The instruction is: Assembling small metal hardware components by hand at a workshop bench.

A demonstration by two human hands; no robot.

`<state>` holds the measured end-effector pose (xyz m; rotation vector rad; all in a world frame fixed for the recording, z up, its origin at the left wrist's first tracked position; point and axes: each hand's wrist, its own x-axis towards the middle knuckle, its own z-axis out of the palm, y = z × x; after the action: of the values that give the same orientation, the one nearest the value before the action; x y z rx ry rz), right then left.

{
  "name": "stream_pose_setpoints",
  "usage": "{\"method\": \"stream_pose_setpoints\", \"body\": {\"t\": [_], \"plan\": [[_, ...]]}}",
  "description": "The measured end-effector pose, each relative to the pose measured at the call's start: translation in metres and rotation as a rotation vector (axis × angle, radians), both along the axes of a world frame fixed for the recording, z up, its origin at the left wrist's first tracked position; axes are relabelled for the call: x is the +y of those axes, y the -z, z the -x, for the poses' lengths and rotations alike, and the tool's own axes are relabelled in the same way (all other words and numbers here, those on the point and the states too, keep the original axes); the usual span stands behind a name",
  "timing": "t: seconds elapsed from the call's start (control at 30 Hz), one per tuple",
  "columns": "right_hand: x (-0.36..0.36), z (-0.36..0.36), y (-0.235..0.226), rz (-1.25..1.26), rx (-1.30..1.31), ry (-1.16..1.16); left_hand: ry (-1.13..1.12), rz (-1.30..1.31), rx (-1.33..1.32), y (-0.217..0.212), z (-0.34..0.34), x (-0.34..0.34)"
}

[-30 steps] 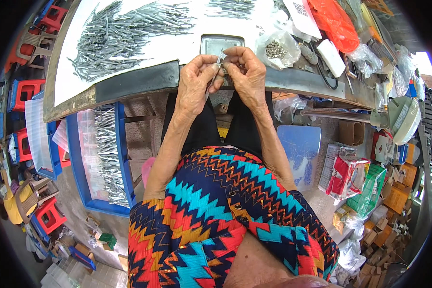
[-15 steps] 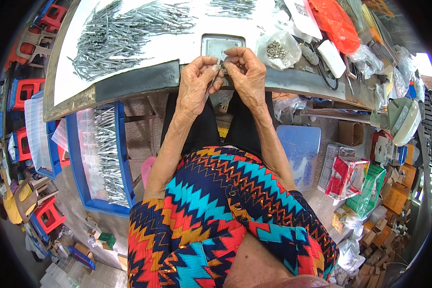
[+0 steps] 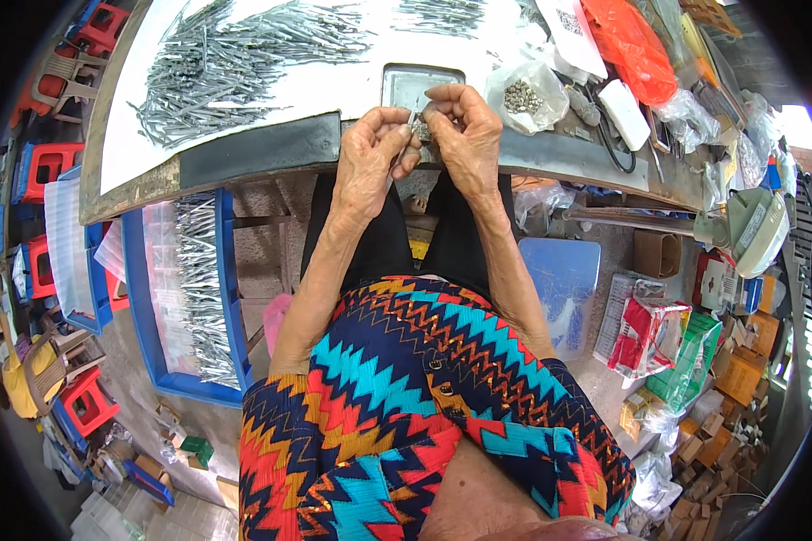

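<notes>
At the near edge of the workbench (image 3: 244, 153), my left hand (image 3: 370, 158) and my right hand (image 3: 465, 135) meet fingertip to fingertip. Between them they pinch a small grey metal part (image 3: 419, 129), mostly hidden by the fingers. Just behind the hands lies a shallow metal tray (image 3: 406, 83). A large pile of thin metal pins (image 3: 235, 63) is spread on the white sheet to the left. To the right of my right hand sits a clear bag of small metal pieces (image 3: 523, 95).
A blue crate (image 3: 185, 288) holding more pins in clear plastic stands on the floor at the left. An orange bag (image 3: 632, 45), a white box (image 3: 622, 113) and cables crowd the bench's right end. A blue lid (image 3: 564, 279), packets and cartons lie on the floor at the right.
</notes>
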<state>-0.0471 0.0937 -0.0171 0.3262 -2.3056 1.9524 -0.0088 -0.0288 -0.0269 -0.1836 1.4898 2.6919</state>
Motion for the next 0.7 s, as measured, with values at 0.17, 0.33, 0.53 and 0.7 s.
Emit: {"method": "stream_pose_setpoints", "body": {"t": [0.17,0.33,0.53,0.7], "plan": [[-0.002,0.003,0.001,0.021,0.010,0.012,0.011,0.016,-0.019,-0.002,0.000,-0.001],[-0.003,0.004,-0.001,0.000,0.042,0.047,-0.002,0.009,-0.007,-0.003,0.001,0.000],[-0.004,0.010,0.000,-0.035,0.072,0.045,-0.021,0.018,-0.001,-0.004,-0.001,-0.002],[-0.006,0.017,0.008,-0.143,0.116,0.075,-0.042,0.046,0.010,-0.003,-0.001,-0.003]]}}
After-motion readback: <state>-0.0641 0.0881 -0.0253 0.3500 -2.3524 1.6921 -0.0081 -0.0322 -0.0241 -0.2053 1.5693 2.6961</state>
